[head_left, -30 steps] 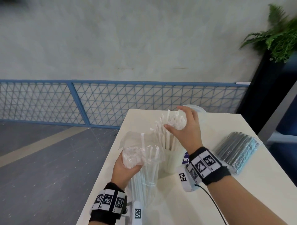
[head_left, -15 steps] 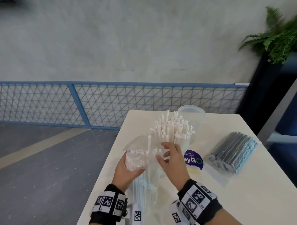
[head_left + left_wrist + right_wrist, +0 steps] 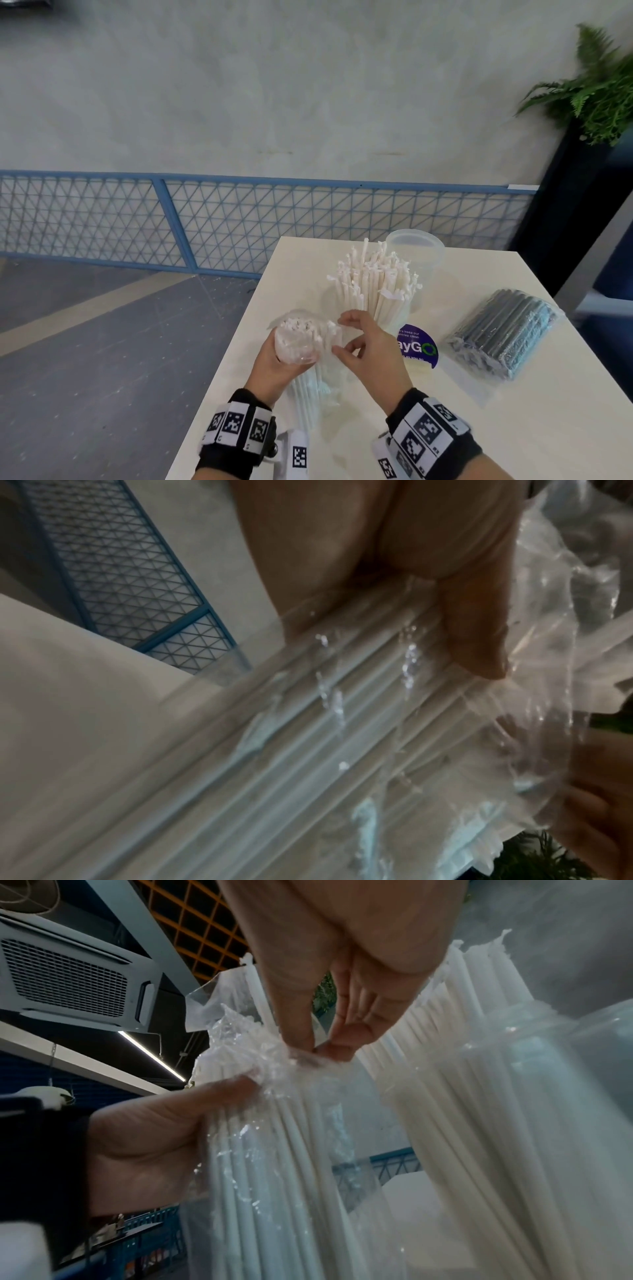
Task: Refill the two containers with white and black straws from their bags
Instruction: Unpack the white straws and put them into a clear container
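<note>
The left hand (image 3: 274, 359) is clamped round the upright clear bag of white straws (image 3: 301, 346) at the near edge of the table (image 3: 513, 428), just in front of the straw container (image 3: 373, 291). That container already bristles with white straws, so the white refill looks well along, though some remain in the bag. The empty clear container (image 3: 416, 246) stands just behind it, and the bag of black straws (image 3: 503, 332) to its right looks unopened; that half seems untouched. The right wrist view shows what the head view cannot: the right hand (image 3: 329, 1031) has its grip together, thumb and fingertips (image 3: 349, 1034) pinching the crumpled plastic at the bag's mouth.
</note>
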Demonstrator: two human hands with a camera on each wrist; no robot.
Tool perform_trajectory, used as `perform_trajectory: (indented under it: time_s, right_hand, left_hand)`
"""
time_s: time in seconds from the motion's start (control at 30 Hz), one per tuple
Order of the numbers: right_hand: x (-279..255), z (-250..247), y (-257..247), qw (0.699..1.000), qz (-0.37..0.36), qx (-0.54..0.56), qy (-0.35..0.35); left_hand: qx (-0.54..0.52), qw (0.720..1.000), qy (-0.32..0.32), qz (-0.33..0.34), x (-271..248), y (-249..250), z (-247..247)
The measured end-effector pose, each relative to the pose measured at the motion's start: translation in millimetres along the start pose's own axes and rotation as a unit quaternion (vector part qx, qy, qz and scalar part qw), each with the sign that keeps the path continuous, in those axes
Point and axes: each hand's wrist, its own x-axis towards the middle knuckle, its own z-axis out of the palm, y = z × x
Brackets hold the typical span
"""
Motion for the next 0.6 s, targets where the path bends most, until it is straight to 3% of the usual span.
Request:
perform_trajectory:
  time_s: [0.1, 0.2, 0.4, 0.6]
  right_hand:
    - [-4.0, 4.7, -2.1, 0.997, -0.051, 0.009, 0.049]
    - [-3.7, 11.1, 1.7, 0.995, -0.079, -0.028, 0.05]
    - [5.5, 11.5, 1.1, 1.0, 0.012, 0.004, 0.028]
    - [9.7, 9.6, -1.7, 0.999, 0.036, -0.022, -0.008]
  left_hand:
    - [0.006, 1.0, 0.005, 0.01, -0.7, 0.8, 0.1]
    - [0.015, 1.0, 0.001, 0.024, -1.2, 2.8, -0.6]
    - [0.019, 0.999, -0.007, 0.036, -1.5, 3.2, -2.2]
    - [0.027, 0.999, -0.017, 0.041, -2.5, 2.0, -3.6]
